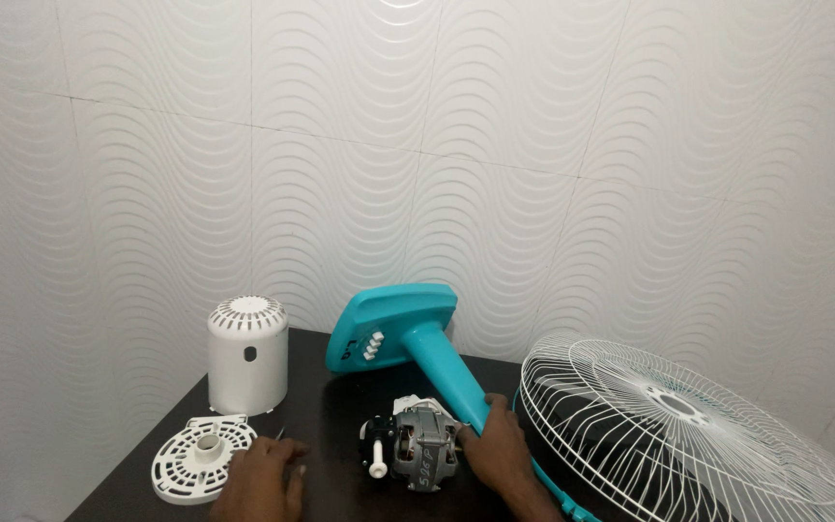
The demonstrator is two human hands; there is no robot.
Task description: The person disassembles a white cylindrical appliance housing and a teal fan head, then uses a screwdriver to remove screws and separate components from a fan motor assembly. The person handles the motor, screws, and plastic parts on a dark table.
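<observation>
A teal fan stand [437, 362] lies tilted on the dark table [326, 411], its flat base with white buttons raised toward the wall. My right hand [497, 449] grips the lower end of the stand's neck, right beside the grey fan motor [417, 447] with its white shaft. My left hand [261, 478] rests on the table, fingers curled, beside a round white slotted plate [199, 456]; a thin small object lies just by its fingers. I cannot tell whether it pinches anything.
A white cylindrical motor cover [247, 355] stands upright at the back left. A large white wire fan guard [674, 435] with a teal rim lies at the right. White wavy-textured tiled walls close in behind and at the left.
</observation>
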